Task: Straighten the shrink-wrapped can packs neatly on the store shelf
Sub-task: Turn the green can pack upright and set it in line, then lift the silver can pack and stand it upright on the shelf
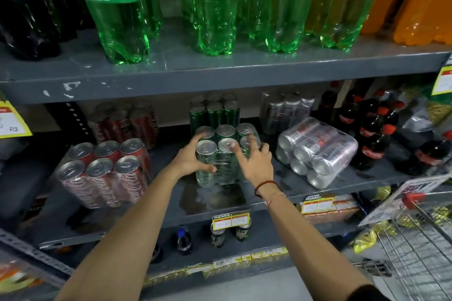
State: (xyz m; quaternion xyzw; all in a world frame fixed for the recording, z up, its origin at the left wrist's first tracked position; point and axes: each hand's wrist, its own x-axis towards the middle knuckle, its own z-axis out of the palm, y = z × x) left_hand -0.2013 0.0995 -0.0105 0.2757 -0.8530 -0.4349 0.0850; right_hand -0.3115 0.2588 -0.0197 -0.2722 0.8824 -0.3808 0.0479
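Observation:
A shrink-wrapped pack of green cans (223,151) stands upright in the middle of the grey middle shelf (220,205). My left hand (189,157) grips its left side, thumb across the front and fingers on the can tops. Against the pack's right side rests my right hand (256,161), fingers spread over the tops. To the left stands a red can pack (105,173), leaning slightly. A silver can pack (318,151) lies tipped on its side to the right. More red, green and silver packs stand behind them.
Green Sprite bottles (215,7) fill the shelf above. Cola bottles (371,134) stand at the right of the middle shelf. A wire shopping cart (420,239) is at lower right. Price tags hang on the shelf edges, with bottles and cans below.

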